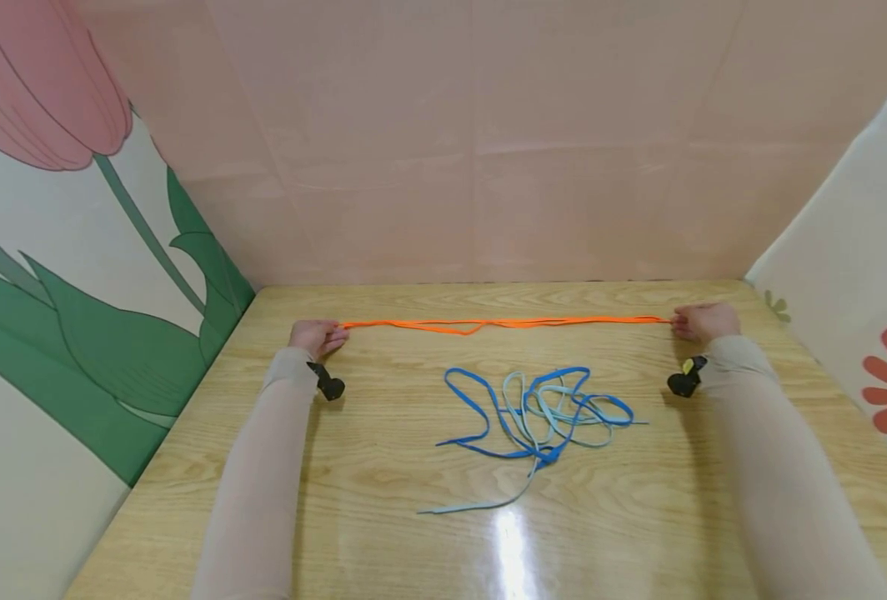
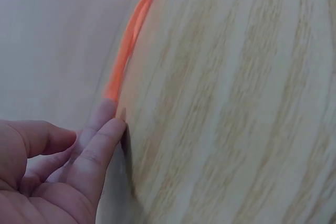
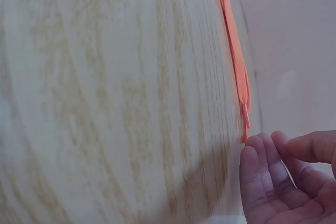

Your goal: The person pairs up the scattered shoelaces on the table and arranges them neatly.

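An orange lace stretches nearly straight across the far part of the table, doubled, with a small loose bend near its middle. At its left end is my left hand; in the left wrist view the fingertips of this hand touch the lace, the thumb held apart. My right hand is at the other end. In the right wrist view, the fingertips of that hand meet the lace's end, with the thumb against the index finger and no clear grip on the lace.
Nearer on the wooden table, a blue lace and a pale blue lace lie loosely tangled between my forearms. A pinkish wall covering rises behind the table's far edge, with flower-patterned panels at both sides.
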### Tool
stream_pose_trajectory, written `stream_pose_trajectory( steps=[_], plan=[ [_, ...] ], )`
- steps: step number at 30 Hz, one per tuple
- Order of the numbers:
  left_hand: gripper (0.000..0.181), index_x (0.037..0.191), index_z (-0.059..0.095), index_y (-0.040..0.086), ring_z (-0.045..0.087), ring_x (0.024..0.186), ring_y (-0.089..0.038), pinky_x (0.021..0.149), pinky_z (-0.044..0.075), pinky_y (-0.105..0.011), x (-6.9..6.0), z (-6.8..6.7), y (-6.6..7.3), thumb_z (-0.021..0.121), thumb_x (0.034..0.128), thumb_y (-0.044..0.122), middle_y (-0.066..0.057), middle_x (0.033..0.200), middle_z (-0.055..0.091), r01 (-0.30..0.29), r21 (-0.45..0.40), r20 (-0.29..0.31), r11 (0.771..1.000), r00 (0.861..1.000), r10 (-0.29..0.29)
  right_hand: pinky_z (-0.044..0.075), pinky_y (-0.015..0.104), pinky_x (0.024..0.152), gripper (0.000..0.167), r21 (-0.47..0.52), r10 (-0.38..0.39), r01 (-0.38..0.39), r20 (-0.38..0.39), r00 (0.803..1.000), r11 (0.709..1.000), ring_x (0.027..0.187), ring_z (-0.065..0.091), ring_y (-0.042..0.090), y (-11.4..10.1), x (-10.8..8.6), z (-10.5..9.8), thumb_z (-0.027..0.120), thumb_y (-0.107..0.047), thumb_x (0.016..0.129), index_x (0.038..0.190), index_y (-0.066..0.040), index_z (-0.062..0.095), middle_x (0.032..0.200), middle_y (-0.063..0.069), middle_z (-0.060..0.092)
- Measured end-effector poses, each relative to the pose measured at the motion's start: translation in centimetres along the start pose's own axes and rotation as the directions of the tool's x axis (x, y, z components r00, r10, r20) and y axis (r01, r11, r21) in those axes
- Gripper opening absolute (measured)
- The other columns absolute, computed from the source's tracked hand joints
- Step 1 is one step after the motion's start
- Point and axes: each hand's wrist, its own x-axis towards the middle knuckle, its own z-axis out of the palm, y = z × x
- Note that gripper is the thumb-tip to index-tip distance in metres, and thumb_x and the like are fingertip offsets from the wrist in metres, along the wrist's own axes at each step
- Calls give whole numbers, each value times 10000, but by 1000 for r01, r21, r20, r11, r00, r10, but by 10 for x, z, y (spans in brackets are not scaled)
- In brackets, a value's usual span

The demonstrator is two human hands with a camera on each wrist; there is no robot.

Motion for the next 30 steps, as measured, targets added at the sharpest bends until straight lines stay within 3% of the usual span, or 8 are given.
stream_pose_trajectory(
  steps=[5, 10, 14, 18, 21, 26, 28, 30],
  plan=[
    [362, 1348, 513, -40, 721, 799, -135, 814, 550, -249, 8, -3, 0, 483, 1007, 76, -61, 804, 704, 1, 38, -12, 999, 1000, -1, 575, 253, 727, 151, -6, 1, -1, -10, 1000, 1000, 623, 664, 20, 3, 4, -1, 504, -166, 983, 1038, -30, 541, 600, -138, 633],
    [379, 1369, 491, -40, 718, 757, -127, 808, 547, -245, 3, -2, 5, 472, 1007, 70, -24, 701, 683, 7, 46, 2, 999, 1000, -7, 576, 257, 727, 218, -23, 6, -6, -12, 1000, 1000, 629, 665, 18, 5, 8, -4, 498, -170, 989, 1127, -5, 532, 610, -141, 636],
    [397, 1376, 482, -39, 720, 899, -170, 876, 522, -269, -3, 1, 10, 504, 996, 78, -144, 969, 721, 14, 51, 25, 999, 1000, -15, 576, 258, 725, 287, -32, 6, -6, -8, 1000, 999, 636, 668, 17, 7, 9, -5, 493, -179, 992, 1202, 15, 514, 619, -143, 637],
    [411, 1400, 466, -16, 660, 1093, -209, 962, 486, -300, -11, 10, 14, 492, 1012, 117, -214, 1317, 572, -8, 112, 102, 994, 995, -4, 572, 243, 710, 407, -79, -18, 19, 7, 1000, 997, 650, 665, -4, 8, 8, -3, 494, -231, 990, 1286, 50, 485, 622, -179, 633],
    [415, 1416, 462, 17, 612, 1175, -243, 1014, 460, -340, -19, 22, 17, 472, 1027, 161, -206, 1383, 524, -52, 173, 173, 984, 985, 22, 567, 228, 700, 542, -123, -49, 52, 28, 998, 991, 659, 655, -30, 10, 7, 1, 486, -274, 990, 1374, 103, 420, 629, -220, 624],
    [379, 1378, 507, 33, 563, 1214, -325, 1047, 431, -431, -35, 52, 18, 466, 1030, 181, -210, 1360, 540, -179, 272, 308, 945, 947, 91, 563, 215, 690, 572, -180, -95, 105, 64, 993, 978, 666, 639, -52, 9, 6, 8, 451, -278, 1002, 1390, 139, 391, 660, -242, 616],
    [358, 1349, 521, 16, 557, 1202, -363, 1035, 438, -457, -43, 67, 15, 466, 1027, 163, -228, 1329, 551, -243, 318, 386, 916, 916, 109, 562, 219, 688, 558, -222, -108, 121, 71, 992, 967, 673, 635, -49, 8, 5, 10, 438, -278, 1007, 1378, 137, 409, 684, -236, 616],
    [341, 1320, 530, -10, 568, 1178, -384, 1013, 455, -468, -53, 80, 9, 478, 1019, 142, -246, 1294, 568, -314, 371, 485, 874, 868, 106, 563, 229, 694, 549, -258, -115, 132, 79, 990, 957, 685, 637, -40, 7, 5, 12, 421, -283, 1011, 1372, 131, 423, 715, -223, 626]
  ],
)
